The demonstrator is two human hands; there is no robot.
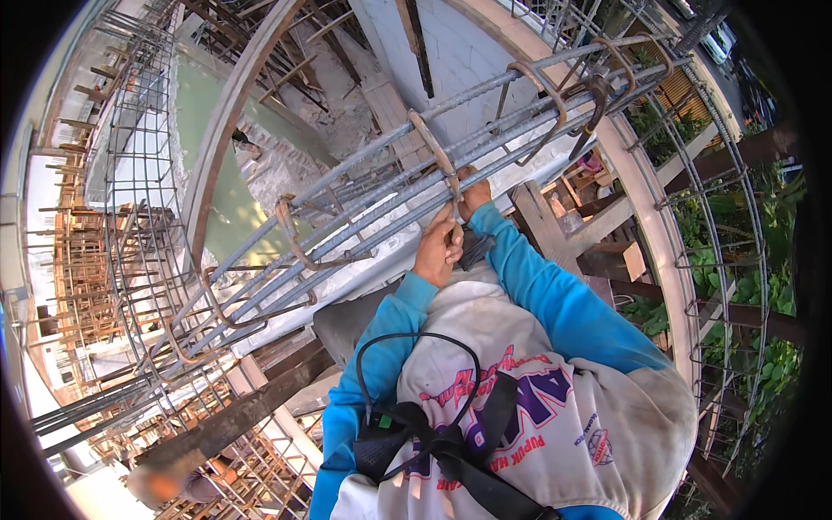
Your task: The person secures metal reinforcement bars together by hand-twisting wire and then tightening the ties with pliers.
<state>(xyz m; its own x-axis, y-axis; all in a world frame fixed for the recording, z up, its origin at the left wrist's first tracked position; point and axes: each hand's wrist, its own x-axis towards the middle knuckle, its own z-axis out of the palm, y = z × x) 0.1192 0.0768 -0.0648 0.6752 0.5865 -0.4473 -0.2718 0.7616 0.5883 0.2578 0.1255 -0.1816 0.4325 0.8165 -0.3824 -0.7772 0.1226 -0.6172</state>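
A horizontal-to-diagonal cage of long steel bars [364, 218] with rusty rectangular stirrups [429, 139] crosses in front of me. My left hand [438, 247] is raised just below the lower end of the middle stirrup, fingers curled in a pinch; whatever is between them is too small to make out. Slightly higher and to the right, my right hand [472, 195] is curled at the same junction, its fingertips partly hidden by bar and stirrup. Dark-handled pincers [587, 117] hang on the cage at upper right, apart from both hands.
Curved formwork edges [646, 234] and further rebar cages [139, 121] flank me. Timber scaffolding [69, 260] fills the left side, and a dark beam [251, 407] runs below. A person [186, 485] is at lower left. Green foliage [771, 286] lies beyond the right cage.
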